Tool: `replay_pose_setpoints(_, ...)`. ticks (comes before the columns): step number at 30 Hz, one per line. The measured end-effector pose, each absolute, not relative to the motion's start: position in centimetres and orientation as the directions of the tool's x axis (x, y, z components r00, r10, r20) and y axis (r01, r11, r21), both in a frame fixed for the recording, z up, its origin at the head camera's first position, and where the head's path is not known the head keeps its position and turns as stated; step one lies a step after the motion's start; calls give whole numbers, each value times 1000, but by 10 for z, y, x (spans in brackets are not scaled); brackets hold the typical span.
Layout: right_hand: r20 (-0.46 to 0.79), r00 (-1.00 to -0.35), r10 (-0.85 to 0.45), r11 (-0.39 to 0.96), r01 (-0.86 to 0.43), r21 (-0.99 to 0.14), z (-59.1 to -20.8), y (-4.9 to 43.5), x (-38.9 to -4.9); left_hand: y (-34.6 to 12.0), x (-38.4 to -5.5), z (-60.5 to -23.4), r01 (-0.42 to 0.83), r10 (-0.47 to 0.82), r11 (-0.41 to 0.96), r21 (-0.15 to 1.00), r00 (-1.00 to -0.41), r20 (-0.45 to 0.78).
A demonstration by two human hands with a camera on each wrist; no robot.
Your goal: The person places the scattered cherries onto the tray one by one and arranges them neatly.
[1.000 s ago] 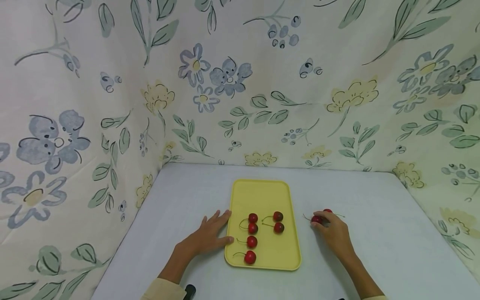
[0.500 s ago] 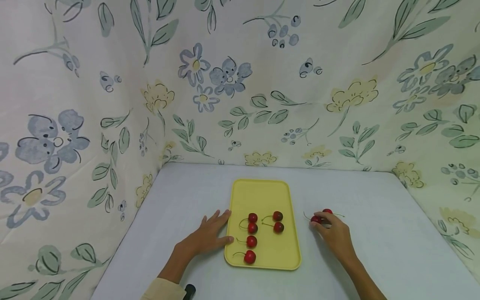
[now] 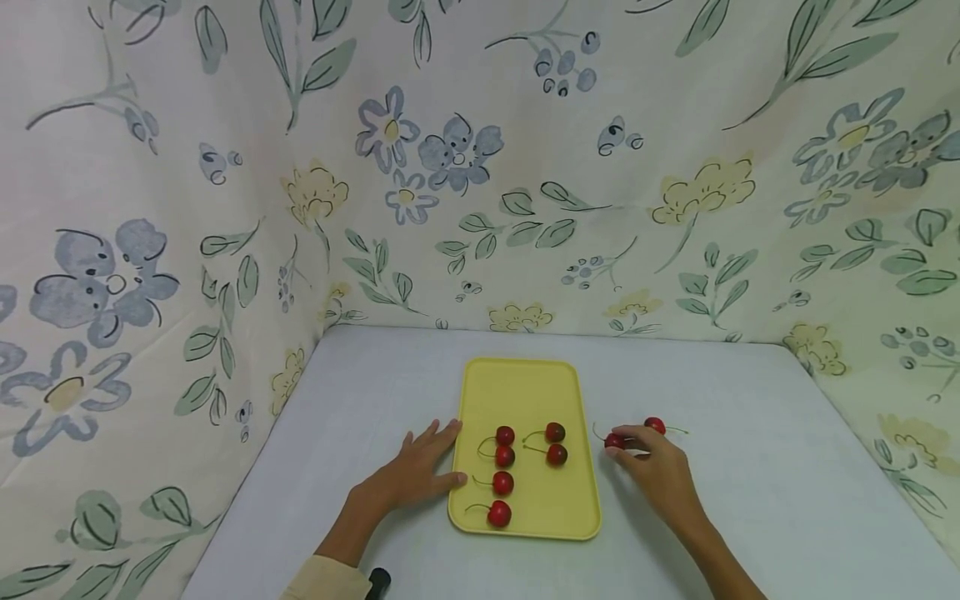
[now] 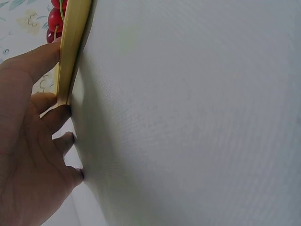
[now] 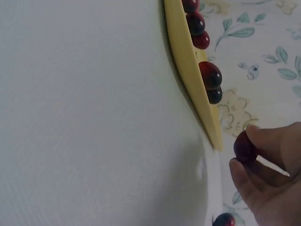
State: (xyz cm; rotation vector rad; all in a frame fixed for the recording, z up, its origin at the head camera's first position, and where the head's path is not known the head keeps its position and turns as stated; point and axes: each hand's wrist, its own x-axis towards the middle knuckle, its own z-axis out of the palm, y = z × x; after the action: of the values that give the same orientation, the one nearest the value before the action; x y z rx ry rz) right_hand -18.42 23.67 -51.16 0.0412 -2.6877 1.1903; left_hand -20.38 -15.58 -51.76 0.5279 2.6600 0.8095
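Observation:
A yellow tray (image 3: 521, 392) lies on the white table, with several red cherries on it. Four-cornered and shallow, it has a column of cherries on its left and a darker pair (image 3: 556, 443) on its right. My left hand (image 3: 408, 475) touches the tray's left edge with spread fingers; the left wrist view shows thumb and fingertips at the rim. Between thumb and fingertips, my right hand (image 3: 663, 471) pinches a dark red cherry (image 5: 245, 147), just right of the tray. Its stem points up and left. Another cherry (image 3: 655, 425) lies behind that hand.
White cloth (image 3: 390, 375) covers the table. Floral fabric (image 3: 465, 250) hangs along the back and both sides. A black object (image 3: 380, 581) shows by the left sleeve (image 3: 326, 579).
My right hand has moved left toward the tray with the pinched cherry, away from the other cherry on the table. My left hand and the tray have stayed put.

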Motion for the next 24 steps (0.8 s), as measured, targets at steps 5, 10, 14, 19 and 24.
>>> replay_pose_setpoints(5,197,-980,34,658,-127,-742,-512,230,-182,-156,-204,-519,252,426,775,579,-886,-185)
replay_pose_setpoints(10,192,-981,13,655,-137,-743,-512,224,-180,-154,-205,-520,245,417,780,577,-890,-186)
replay_pose_setpoints(14,179,-984,-13,655,-144,-742,-512,220,-178,-154,-205,-520,243,415,780,577,-891,-186)
replay_pose_setpoints(19,169,-985,-32,632,-151,-760,-515,213,-175,-154,-205,-520,241,413,784,572,-891,-190)
replay_pose_setpoints(24,142,-989,-41,624,-136,-769,-515,206,-173,-154,-205,-520,245,417,783,572,-889,-190)
